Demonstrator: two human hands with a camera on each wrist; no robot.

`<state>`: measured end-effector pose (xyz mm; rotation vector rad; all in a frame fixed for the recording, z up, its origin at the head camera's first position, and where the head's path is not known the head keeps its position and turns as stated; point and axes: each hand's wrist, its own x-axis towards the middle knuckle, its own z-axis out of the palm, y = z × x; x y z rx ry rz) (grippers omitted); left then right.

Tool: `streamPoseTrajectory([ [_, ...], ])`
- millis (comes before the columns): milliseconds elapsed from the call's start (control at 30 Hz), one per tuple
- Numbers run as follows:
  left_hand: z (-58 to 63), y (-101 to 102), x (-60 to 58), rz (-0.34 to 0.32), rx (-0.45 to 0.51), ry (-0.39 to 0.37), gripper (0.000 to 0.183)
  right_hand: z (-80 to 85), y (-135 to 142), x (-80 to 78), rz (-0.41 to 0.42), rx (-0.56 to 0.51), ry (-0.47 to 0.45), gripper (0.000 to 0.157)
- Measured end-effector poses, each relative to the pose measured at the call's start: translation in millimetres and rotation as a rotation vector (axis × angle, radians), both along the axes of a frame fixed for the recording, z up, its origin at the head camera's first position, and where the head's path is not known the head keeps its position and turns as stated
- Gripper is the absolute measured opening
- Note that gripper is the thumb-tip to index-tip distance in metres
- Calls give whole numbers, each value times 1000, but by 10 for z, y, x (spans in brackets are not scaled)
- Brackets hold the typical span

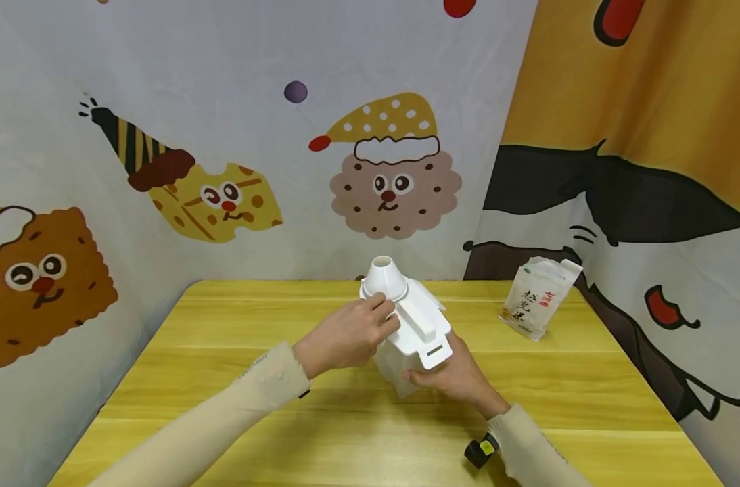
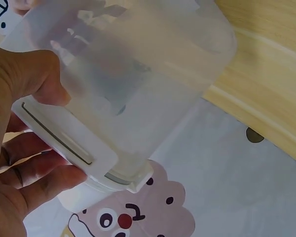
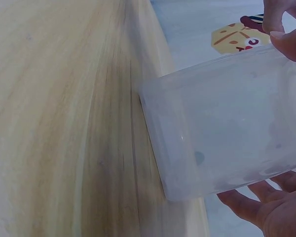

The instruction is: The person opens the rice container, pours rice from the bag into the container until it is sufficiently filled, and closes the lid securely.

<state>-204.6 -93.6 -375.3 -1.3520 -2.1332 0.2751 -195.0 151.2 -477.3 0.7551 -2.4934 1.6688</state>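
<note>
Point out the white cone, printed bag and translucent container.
White cone (image 1: 385,279), head view: sloping side.
Printed bag (image 1: 538,299), head view: lettered front.
Translucent container (image 3: 232,121), right wrist view: side wall.

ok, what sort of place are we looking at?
Probably a small staged tabletop set, not a working kitchen: cartoon-print fabric hangs behind a wood-grain table, where a white-lidded container is being handled. The room beyond isn't visible.

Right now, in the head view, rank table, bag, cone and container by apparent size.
Table
Container, taken whole
Bag; seems farther off, so true size unsure
Cone
</note>
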Motion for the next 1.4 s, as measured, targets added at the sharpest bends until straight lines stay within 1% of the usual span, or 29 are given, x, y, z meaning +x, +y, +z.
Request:
streamPoseTrajectory([
  [67,9,-20,-1,-6,12,-22,34,-2,-2,-1,-3,-1,-4,90],
  [267,49,-94,-21,-21,70,-161,58,3,32,-1,-18,3,3,90],
  [400,41,-114,-28,-25,93,-209,58,1,42,-5,-9,10,8,89],
  [633,14,-164,-8,-18,139,-246,56,-13,38,-9,21,-6,-11,89],
  [733,10,-192,-15,-20,161,-308,57,-12,49,-12,40,-21,-21,88],
  [800,12,-213,-24,-28,180,-369,58,-9,59,-11,47,-23,-26,87],
  [867,20,-236,-36,-52,211,-436,58,-5,67,-5,44,-16,-35,87],
  [1000,28,-286,-62,-117,312,-554,56,-1,78,15,20,-1,-45,89],
  [1067,16,-312,-74,-123,380,-587,54,0,76,30,0,2,-42,91],
  [1133,-13,-335,-90,-101,452,-597,50,-2,71,45,-17,3,-25,92],
  [1300,-122,-382,-159,4,661,-612,48,-11,47,87,-41,-1,26,94],
  [1400,-196,-405,-209,54,779,-651,48,-15,29,116,-61,-11,36,97],
])
